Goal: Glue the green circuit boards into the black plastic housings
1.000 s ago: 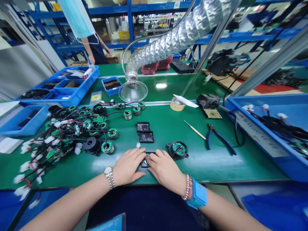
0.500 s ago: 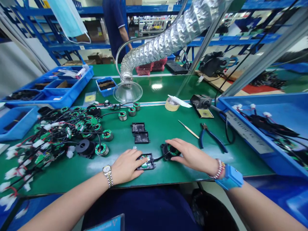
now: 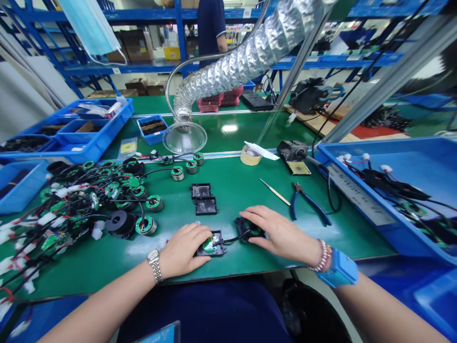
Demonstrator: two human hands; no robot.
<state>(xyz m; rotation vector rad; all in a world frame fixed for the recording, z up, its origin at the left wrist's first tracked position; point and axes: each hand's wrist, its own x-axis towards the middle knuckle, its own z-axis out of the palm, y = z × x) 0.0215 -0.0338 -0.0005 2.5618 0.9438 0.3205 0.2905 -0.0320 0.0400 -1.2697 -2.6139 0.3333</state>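
Note:
My left hand (image 3: 186,250) is closed over the left end of a small open black plastic case (image 3: 222,248), thumb along its near side. Inside the case lies a green circuit board (image 3: 207,245) with wires. A black cable (image 3: 233,239) runs from the case to a round black housing (image 3: 243,228) with a green board in it. The fingers and thumb of my right hand (image 3: 269,231) curve around this housing, hiding part of it. Beyond my hands lie two black plastic covers (image 3: 201,190), side by side and touching.
Left, a heap of wired boards (image 3: 114,188) spreads near blue trays (image 3: 89,152). Blue-handled pliers (image 3: 310,205), a pointed stick (image 3: 274,192) and a tape roll (image 3: 250,156) lie right of centre. A blue bin (image 3: 357,200) stands right. A foil duct (image 3: 228,71) hangs above; a person (image 3: 211,28) stands behind.
My left index finger has drawn back from over the circuit board, showing more of it. My right hand stays around the housing. The view has shifted slightly, and the person behind appears farther right.

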